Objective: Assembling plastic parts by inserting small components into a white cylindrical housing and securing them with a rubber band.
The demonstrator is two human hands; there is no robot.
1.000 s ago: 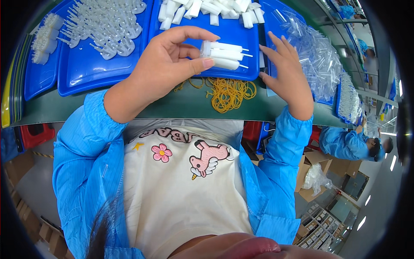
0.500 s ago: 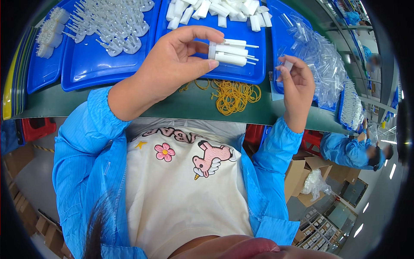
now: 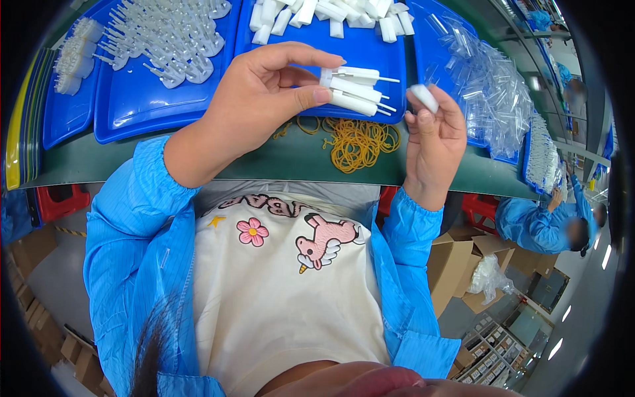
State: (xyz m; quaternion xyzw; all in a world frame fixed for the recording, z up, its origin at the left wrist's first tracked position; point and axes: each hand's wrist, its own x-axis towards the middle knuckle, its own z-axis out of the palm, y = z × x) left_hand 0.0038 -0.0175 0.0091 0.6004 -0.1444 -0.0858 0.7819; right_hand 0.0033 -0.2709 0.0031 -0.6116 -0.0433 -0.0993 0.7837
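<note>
My left hand [image 3: 271,86] pinches the base of a white pronged plastic part [image 3: 325,78] between thumb and fingers. Several white foam sleeves [image 3: 357,87] sit on its prongs, and thin prong tips stick out to the right. Just right of it my right hand [image 3: 436,132] holds a small white foam piece [image 3: 424,98] between thumb and fingers, tilted and apart from the pronged part. Beyond the left hand is a blue tray [image 3: 311,53] with a pile of white foam pieces [image 3: 331,12] at its far side.
More pronged white parts [image 3: 178,46] fill a blue tray [image 3: 142,119] at the left. Clear plastic tubes [image 3: 493,86] heap at the right. Yellow rubber bands [image 3: 360,145] lie on the green table [image 3: 245,165] near its front edge. A co-worker in blue [image 3: 529,225] is at the far right.
My right hand has moved left and slightly nearer to me, turning the foam piece so more of it shows. The sleeved part in my left hand has tilted slightly.
</note>
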